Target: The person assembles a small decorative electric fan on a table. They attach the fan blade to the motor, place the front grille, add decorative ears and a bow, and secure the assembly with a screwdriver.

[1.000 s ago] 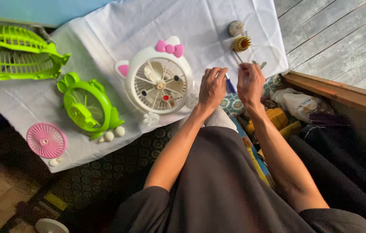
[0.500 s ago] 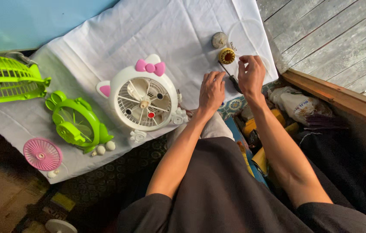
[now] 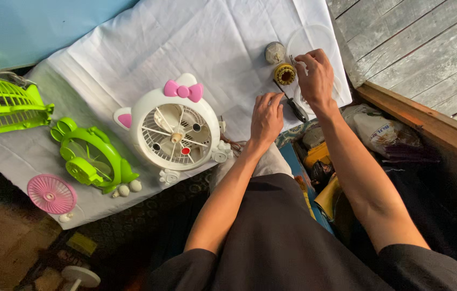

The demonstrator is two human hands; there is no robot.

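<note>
Your right hand (image 3: 314,75) is hovering near the far right corner of the white cloth (image 3: 185,43), fingers pinched together over the small yellow motor (image 3: 284,74); whether they are gripping anything I cannot tell. The motor is sitting just beside a grey round part (image 3: 275,52), and a clear round cover (image 3: 314,40) is lying past them, close to the cloth's right edge.

Your left hand (image 3: 266,116) is resting flat on the cloth near its front edge, fingers loosely curled and holding nothing, with a dark screwdriver (image 3: 293,108) lying just beside it.

The white fan with a pink bow (image 3: 174,129) is taking up the middle of the front edge. The green fan (image 3: 91,159) and the pink fan grille (image 3: 51,194) are crowding the near left corner. Bare cloth is lying open behind the white fan, toward the far edge.
</note>
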